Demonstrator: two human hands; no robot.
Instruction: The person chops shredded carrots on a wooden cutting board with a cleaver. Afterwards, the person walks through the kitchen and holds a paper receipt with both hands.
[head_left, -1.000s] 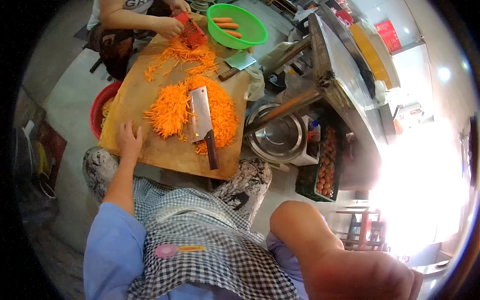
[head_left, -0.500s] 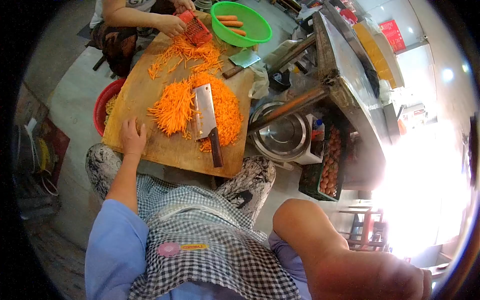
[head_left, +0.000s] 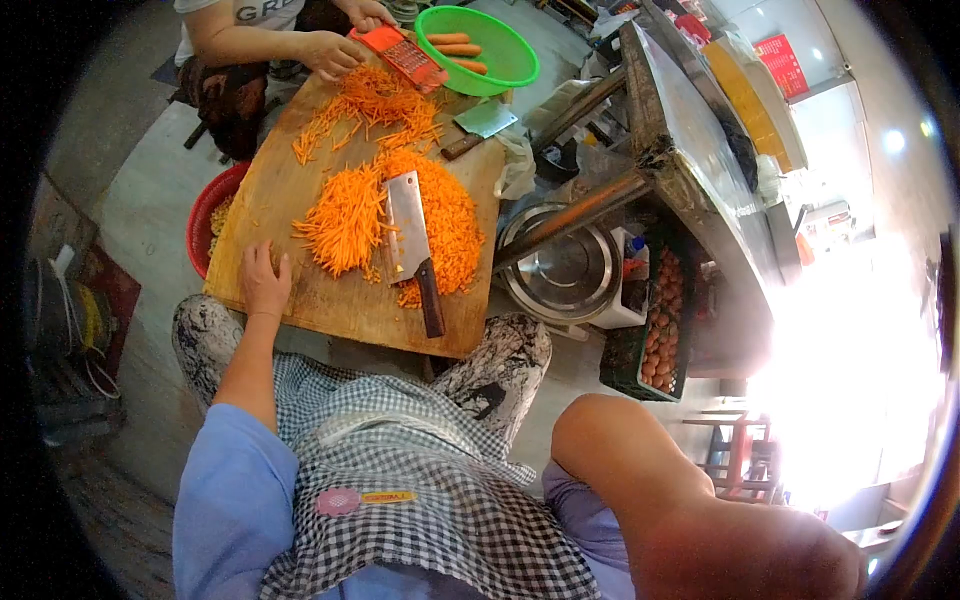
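Note:
My left hand (head_left: pixel 265 283) rests on the near left edge of the wooden cutting board (head_left: pixel 330 315), its fingers apart and nothing in them. My bent right arm (head_left: pixel 640 460) is raised close to the camera at the lower right, and its hand is out of view. On the board lies a cleaver (head_left: pixel 412 245), flat, with its dark handle toward me. To its left is a pile of shredded carrot (head_left: pixel 340 225); beneath and to its right is finely chopped carrot (head_left: pixel 455 235).
Across the board a person holds a red grater (head_left: pixel 405 58) above more carrot shreds (head_left: pixel 380 100). A green basin (head_left: pixel 515 65) with whole carrots and a second cleaver (head_left: pixel 487 118) are at the far right. A red basin (head_left: pixel 200 215) stands left; a metal-framed table (head_left: pixel 690 150) stands right.
The other person's grater has turned flatter and shifted toward the green basin, and their near hand has come away from its face. My left hand and the cleaver have stayed in place.

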